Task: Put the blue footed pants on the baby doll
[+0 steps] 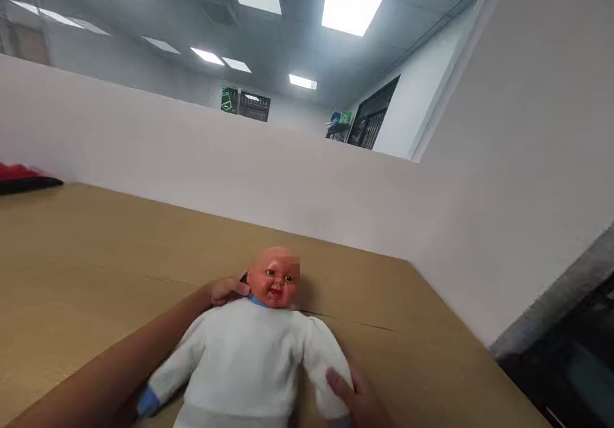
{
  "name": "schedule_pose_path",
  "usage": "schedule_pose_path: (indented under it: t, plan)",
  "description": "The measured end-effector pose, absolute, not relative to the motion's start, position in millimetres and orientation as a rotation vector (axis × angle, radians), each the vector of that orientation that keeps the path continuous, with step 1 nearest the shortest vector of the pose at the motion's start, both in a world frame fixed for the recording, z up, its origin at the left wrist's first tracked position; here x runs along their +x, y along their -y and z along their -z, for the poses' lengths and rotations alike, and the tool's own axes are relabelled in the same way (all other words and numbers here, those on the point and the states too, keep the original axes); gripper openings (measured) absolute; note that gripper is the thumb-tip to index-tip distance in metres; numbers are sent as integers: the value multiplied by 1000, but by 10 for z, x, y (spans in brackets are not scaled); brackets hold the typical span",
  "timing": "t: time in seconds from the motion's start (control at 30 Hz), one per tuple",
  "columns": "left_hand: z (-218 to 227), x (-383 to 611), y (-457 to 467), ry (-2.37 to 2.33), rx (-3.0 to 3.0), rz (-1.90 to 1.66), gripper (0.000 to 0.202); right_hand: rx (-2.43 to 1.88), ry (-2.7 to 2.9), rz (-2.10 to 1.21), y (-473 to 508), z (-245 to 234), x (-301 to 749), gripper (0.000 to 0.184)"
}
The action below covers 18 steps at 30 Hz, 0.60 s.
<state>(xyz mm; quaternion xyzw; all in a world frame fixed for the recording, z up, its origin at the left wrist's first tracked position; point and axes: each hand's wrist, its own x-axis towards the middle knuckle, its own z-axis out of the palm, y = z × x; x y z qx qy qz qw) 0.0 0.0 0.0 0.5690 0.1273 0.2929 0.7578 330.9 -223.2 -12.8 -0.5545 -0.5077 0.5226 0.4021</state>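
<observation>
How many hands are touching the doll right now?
2. The left hand is at the doll's neck, beside its head; the right hand rests on its sleeve, partly cut off by the frame edge.

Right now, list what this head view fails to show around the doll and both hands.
- Baby doll in white knit sweater: legs cut off by the bottom edge.
- Left hand: fingers hidden behind the doll's neck.
- Right hand: palm cut off by the bottom edge.
- Red and black object: cut off by the left edge, unidentifiable.

light: bright ceiling panels (352, 8), mild glare | shadows: soft | edges: warped, soft focus
</observation>
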Motion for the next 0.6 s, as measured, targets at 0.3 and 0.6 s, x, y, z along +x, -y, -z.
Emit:
schedule_pose_path:
  t: [0.3,0.6]
  plan:
    - [93,19,-212,-315,1261,-667,85,-1302,1210,-1077,2092,124,3200,79]
    - [191,57,-355,-422,1293,-685,51,-1300,1209,-1104,2060,335,3257,77]
